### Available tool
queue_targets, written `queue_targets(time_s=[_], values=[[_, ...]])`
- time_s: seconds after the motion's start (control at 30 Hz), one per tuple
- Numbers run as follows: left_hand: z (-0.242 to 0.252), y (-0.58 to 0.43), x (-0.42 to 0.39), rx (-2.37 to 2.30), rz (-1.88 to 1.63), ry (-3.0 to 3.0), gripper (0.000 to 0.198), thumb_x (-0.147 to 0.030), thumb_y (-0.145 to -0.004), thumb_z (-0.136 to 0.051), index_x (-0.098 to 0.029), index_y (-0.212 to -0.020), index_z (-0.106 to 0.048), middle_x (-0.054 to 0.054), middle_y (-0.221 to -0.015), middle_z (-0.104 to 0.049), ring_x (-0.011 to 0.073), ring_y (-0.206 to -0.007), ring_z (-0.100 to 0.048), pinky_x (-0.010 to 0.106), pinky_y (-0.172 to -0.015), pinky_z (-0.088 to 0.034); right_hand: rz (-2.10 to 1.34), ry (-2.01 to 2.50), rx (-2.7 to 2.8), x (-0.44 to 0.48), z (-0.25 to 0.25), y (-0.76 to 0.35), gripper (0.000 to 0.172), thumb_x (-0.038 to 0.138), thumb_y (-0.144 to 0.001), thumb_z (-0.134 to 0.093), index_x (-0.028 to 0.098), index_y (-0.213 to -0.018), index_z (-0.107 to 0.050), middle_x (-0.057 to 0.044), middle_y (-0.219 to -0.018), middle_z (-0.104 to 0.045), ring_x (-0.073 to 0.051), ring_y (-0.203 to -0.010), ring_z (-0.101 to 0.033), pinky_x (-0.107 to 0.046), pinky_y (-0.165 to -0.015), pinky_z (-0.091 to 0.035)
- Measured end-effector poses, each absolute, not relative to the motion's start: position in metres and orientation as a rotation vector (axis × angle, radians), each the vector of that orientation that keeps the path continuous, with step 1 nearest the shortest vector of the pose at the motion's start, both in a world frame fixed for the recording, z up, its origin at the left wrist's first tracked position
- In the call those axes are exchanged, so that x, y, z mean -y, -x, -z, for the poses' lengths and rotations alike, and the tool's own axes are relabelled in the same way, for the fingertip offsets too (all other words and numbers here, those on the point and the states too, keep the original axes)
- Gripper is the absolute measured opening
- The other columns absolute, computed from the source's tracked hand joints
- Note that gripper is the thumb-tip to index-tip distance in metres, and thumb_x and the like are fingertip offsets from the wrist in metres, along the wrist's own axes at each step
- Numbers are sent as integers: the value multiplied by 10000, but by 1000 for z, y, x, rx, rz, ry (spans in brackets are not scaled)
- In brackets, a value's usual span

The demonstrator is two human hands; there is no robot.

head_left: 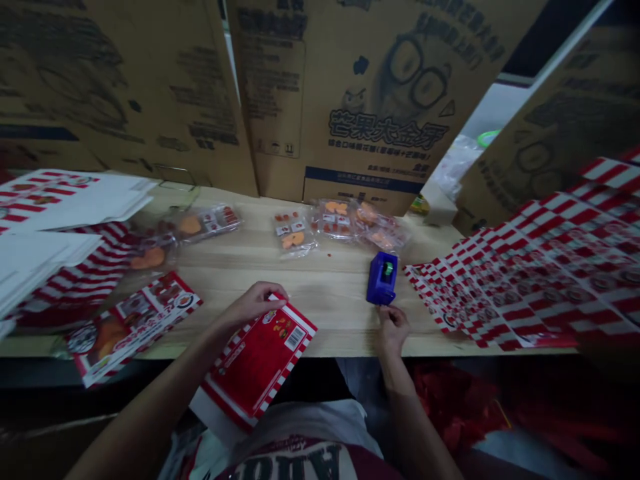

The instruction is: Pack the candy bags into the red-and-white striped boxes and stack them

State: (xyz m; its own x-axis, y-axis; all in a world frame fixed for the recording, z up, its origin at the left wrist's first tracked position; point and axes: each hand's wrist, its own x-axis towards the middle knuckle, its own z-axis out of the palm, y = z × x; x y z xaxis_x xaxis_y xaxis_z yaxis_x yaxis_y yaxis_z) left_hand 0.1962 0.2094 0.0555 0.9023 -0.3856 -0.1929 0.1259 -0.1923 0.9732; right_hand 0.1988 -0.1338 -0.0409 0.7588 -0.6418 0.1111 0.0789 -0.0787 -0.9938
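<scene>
My left hand (253, 307) grips the top edge of a red printed paper packet (257, 363) with a red-and-white checked border, which hangs over the table's front edge. My right hand (393, 330) sits just below a blue tape dispenser (382, 279), its gathered fingertips at the dispenser's front end. A green tape roll (388, 269) shows inside the dispenser. Whether my fingers hold a strip of tape is too small to tell.
On the light wood table (300, 300) lie several clear bags of orange-and-red items (295, 233), a printed packet (133, 327), white stacks (65, 200) and a red-and-white checked sheet pile (545, 267). Printed cardboard boxes (340, 87) stand along the back.
</scene>
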Motion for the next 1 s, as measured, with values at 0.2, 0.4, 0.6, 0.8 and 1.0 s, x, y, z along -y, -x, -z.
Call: queue_targets(time_s=[0.2, 0.4, 0.6, 0.8, 1.0], values=[[-48, -198, -208, 242, 577, -1686, 341, -430, -680, -720, -115, -797, -661, 1, -631, -599, 124, -564, -521, 214, -537, -384, -274, 1674, 407, 80, -26, -189, 266, 402, -802, -648, 166, -681, -633, -43, -801, -602, -162, -757, -556, -282, -701, -444], [-54, -193, -201, 301, 564, -1719, 263, -360, -648, -723, -123, -758, -687, 8, -677, -632, 131, -625, -525, 216, -594, -390, -576, 1804, 973, 19, -58, -209, 316, 384, -833, -612, 162, -615, -562, 1, -684, -561, -118, -641, -496, -229, -610, -376], [-65, -185, -202, 307, 494, -1754, 244, -363, -677, -696, -130, -749, -690, 7, -663, -631, 145, -658, -522, 227, -633, -393, -387, 2171, 885, 4, -47, -204, 288, 332, -734, -719, 161, -567, -558, 35, -540, -524, -88, -512, -423, -223, -514, -268], [-81, -181, -202, 327, 529, -1726, 294, -401, -715, -701, -119, -799, -696, 26, -710, -654, 146, -665, -539, 226, -627, -401, -658, 1803, 552, 9, -44, -204, 344, 431, -645, -779, 159, -785, -623, 29, -623, -593, -107, -556, -499, -213, -531, -343], [-103, -175, -200, 354, 510, -1673, 344, -441, -725, -718, -119, -844, -708, 36, -738, -658, 141, -660, -549, 229, -627, -411, -975, 1179, 297, 10, -42, -196, 419, 474, -547, -831, 139, -697, -629, 21, -634, -606, -102, -557, -521, -230, -596, -419]])
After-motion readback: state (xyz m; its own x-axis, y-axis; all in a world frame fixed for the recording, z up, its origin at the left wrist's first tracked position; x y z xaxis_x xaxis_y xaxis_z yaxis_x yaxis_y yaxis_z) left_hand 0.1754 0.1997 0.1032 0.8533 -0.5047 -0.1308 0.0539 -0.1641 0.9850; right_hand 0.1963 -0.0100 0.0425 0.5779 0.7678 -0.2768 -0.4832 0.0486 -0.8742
